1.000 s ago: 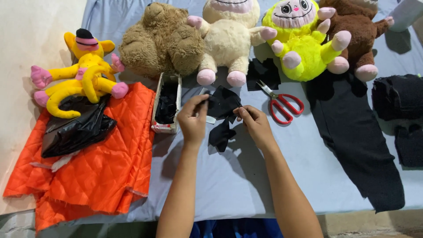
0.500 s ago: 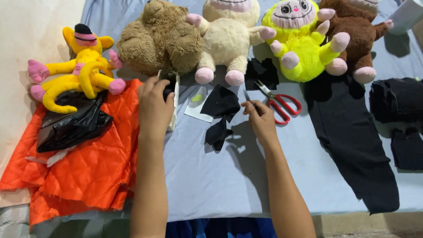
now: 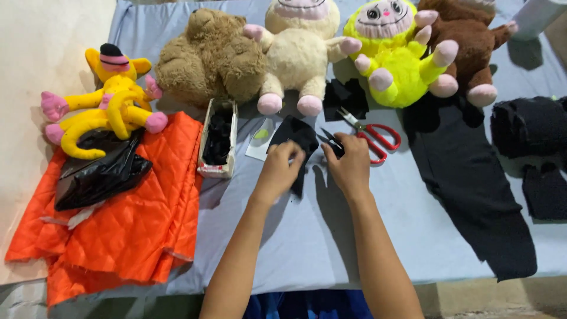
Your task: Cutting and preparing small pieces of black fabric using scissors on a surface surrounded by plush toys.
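Observation:
My left hand [image 3: 279, 169] rests on a piece of black cloth [image 3: 298, 137] lying on the pale blue table cover [image 3: 307, 236], fingers pinched on its edge. My right hand [image 3: 349, 165] is just to the right of it, fingers curled on a small black scrap by the blades of the red-handled scissors [image 3: 371, 136]. A small white card with a green spot [image 3: 261, 139] lies left of the cloth. An open narrow box [image 3: 218, 142] filled with black scraps stands to the left of my left hand.
Plush toys line the far edge: a yellow one [image 3: 106, 106], a brown bear [image 3: 212, 59], a cream one [image 3: 298, 53], a neon-yellow one [image 3: 396, 56], a dark brown one [image 3: 466, 41]. Orange quilted fabric [image 3: 118, 230] with a black bag [image 3: 97, 171] lies left. Black fabric [image 3: 472, 183] lies right.
My left hand went out to the box of black scraps half a second ago and has come back to the black cloth beside my right hand. The view has shifted slightly.

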